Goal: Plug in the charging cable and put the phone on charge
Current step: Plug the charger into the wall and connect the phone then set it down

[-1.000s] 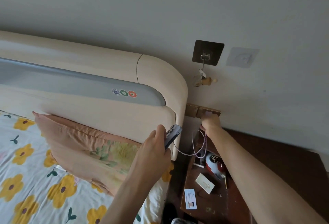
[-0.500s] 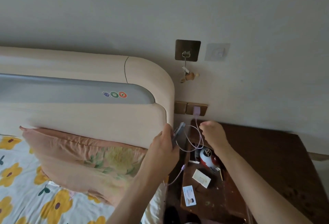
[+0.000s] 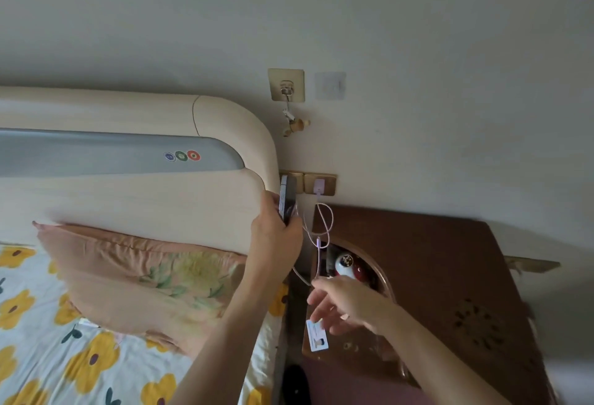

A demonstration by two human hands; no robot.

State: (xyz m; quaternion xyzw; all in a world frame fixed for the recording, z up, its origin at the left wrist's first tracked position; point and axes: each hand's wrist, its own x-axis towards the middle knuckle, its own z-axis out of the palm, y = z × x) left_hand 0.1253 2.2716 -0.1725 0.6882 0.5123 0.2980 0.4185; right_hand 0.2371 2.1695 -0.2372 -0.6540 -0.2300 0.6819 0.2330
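Note:
My left hand (image 3: 276,240) grips a dark phone (image 3: 287,199) upright beside the headboard's corner, just left of the wall socket (image 3: 329,183). A lilac charger plug (image 3: 319,185) sits in that socket. Its thin pale cable (image 3: 325,221) loops below the plug and hangs down into the gap by the nightstand. My right hand (image 3: 350,306) is lower, at the hanging end of the cable. Thumb and forefinger pinch the cable while the other fingers are spread. The cable's tip is hidden at the fingers.
A dark wooden nightstand (image 3: 434,260) stands right of the bed, holding a red-and-white round object (image 3: 345,264) and a card (image 3: 317,335). A cream headboard (image 3: 160,205) and peach pillow (image 3: 144,276) lie to the left. A wall hook (image 3: 286,84) with a hanging charm is above the socket.
My right hand left the plug at the socket and dropped down along the cable to its hanging end. My left hand raised the phone towards the socket.

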